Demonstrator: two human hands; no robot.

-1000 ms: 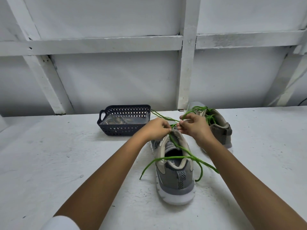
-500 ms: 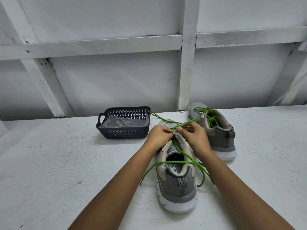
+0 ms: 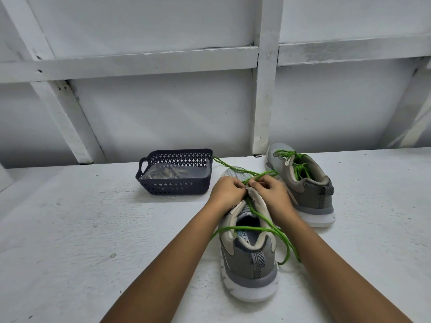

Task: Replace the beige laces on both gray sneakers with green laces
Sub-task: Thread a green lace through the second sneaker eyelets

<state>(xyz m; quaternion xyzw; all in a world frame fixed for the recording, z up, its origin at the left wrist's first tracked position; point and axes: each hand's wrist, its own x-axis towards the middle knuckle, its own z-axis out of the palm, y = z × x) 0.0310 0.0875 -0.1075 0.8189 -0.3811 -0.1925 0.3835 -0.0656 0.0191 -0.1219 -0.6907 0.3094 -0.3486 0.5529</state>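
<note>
Near sneaker [image 3: 251, 264] sat on counter [image 3: 81, 229], heel toward camera. Left hand [image 3: 225, 192] and right hand [image 3: 274, 194], fingers curled, both pinched green lace [image 3: 251, 227] near its toe end. Far sneaker [image 3: 310, 194] was green-laced. Beige laces [image 3: 163, 174] lay in basket [image 3: 177, 185].

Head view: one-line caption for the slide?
Left hand and right hand pinch a green lace over the near sneaker; far sneaker already green-laced, basket behind.

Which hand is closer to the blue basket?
The left. The left hand pinches the green lace on the near sneaker, just beside the right end of the basket; the right hand pinches it too, farther off beyond the left hand.
</note>
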